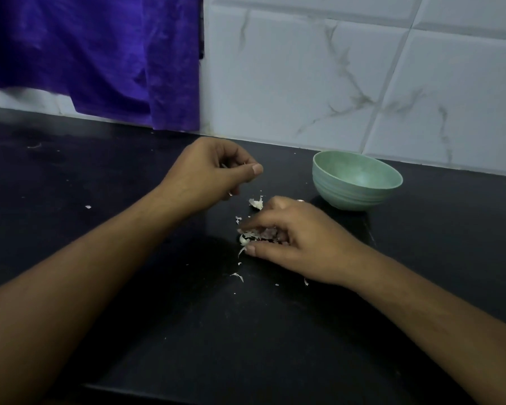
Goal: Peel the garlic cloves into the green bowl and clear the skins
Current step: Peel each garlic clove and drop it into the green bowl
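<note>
The green bowl point(357, 179) stands upright on the black counter point(129, 287) near the tiled wall, and nothing shows in the part of its inside that I see. My right hand point(292, 241) lies low on the counter just left of the bowl, its fingers and thumb curled round a bunch of pale garlic skins point(254, 236). A few loose skin flakes point(256, 203) lie around it. My left hand point(214, 171) hovers above the counter farther back, fingers curled, thumb against them; a tiny pale sliver shows at its fingertips. No whole clove is visible.
A purple cloth point(100, 59) hangs down over the back left of the counter. White marbled tiles point(333, 83) form the wall behind the bowl. Small scraps point(88, 206) dot the counter's left side.
</note>
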The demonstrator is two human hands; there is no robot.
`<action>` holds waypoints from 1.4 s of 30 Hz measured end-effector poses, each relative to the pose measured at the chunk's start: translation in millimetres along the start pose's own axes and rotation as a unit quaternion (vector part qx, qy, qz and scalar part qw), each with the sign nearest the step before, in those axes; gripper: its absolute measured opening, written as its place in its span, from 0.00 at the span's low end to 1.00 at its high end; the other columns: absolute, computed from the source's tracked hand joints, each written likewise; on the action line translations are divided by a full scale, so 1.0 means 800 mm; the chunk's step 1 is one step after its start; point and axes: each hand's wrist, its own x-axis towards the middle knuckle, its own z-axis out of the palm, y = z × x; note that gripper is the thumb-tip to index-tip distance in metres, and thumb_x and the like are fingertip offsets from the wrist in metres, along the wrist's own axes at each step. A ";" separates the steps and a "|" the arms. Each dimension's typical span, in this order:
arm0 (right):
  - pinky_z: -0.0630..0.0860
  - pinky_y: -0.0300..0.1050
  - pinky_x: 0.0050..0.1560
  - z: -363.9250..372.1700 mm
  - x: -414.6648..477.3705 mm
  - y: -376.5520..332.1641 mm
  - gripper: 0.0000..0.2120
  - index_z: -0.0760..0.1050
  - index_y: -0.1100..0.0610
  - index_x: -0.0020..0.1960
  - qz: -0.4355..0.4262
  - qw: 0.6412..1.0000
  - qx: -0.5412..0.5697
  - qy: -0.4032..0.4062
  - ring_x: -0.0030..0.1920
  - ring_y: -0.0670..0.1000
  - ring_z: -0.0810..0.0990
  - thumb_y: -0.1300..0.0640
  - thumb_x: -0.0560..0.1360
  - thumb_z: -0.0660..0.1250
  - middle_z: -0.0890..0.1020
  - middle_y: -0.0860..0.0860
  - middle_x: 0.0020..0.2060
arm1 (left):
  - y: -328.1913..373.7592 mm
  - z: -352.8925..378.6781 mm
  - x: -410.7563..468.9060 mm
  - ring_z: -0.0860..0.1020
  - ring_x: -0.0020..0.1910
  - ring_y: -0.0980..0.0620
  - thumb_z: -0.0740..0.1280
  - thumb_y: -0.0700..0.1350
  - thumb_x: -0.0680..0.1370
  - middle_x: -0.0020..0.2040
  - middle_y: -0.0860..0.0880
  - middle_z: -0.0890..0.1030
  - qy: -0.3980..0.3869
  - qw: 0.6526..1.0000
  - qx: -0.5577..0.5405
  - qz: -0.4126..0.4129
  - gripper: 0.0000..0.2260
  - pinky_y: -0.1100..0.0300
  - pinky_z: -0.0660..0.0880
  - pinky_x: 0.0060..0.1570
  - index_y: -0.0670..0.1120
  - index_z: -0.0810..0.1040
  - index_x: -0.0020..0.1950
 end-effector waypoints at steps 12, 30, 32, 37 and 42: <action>0.76 0.50 0.47 0.001 -0.001 -0.009 0.04 0.79 0.49 0.52 -0.042 0.997 -0.060 0.023 0.45 0.44 0.75 0.52 0.82 0.66 0.74 0.40 0.44 | -0.005 0.010 -0.001 0.81 0.34 0.55 0.76 0.49 0.78 0.42 0.42 0.86 -0.017 1.000 -0.006 -0.010 0.05 0.59 0.78 0.36 0.48 0.85 0.46; 0.78 0.45 0.37 -0.027 -0.016 0.022 0.08 0.83 0.52 0.52 0.057 0.973 0.224 0.026 0.35 0.52 0.80 0.65 0.79 0.71 0.85 0.55 0.40 | -0.005 0.011 -0.003 0.82 0.34 0.54 0.76 0.49 0.78 0.41 0.43 0.86 -0.032 0.999 -0.001 -0.010 0.05 0.56 0.80 0.38 0.48 0.85 0.45; 0.79 0.48 0.38 -0.027 -0.016 0.024 0.09 0.84 0.50 0.53 0.046 0.989 0.131 0.040 0.35 0.51 0.82 0.62 0.79 0.71 0.85 0.49 0.38 | -0.004 0.011 -0.004 0.82 0.34 0.54 0.76 0.48 0.78 0.39 0.45 0.85 -0.038 0.999 -0.003 -0.013 0.05 0.58 0.80 0.37 0.47 0.86 0.46; 0.78 0.46 0.36 -0.035 -0.014 0.025 0.02 0.85 0.51 0.48 0.075 0.983 0.110 0.127 0.32 0.46 0.81 0.54 0.79 0.74 0.85 0.48 0.34 | 0.001 0.015 -0.008 0.81 0.34 0.55 0.76 0.42 0.78 0.43 0.41 0.86 -0.102 0.994 -0.034 -0.031 0.04 0.62 0.79 0.36 0.42 0.86 0.51; 0.83 0.58 0.49 -0.035 -0.014 0.029 0.07 0.86 0.50 0.52 0.097 0.970 0.153 0.159 0.42 0.53 0.86 0.49 0.79 0.71 0.87 0.50 0.41 | 0.006 0.020 -0.014 0.80 0.32 0.54 0.76 0.36 0.75 0.37 0.45 0.84 -0.136 0.977 -0.140 -0.083 0.05 0.63 0.79 0.32 0.40 0.84 0.50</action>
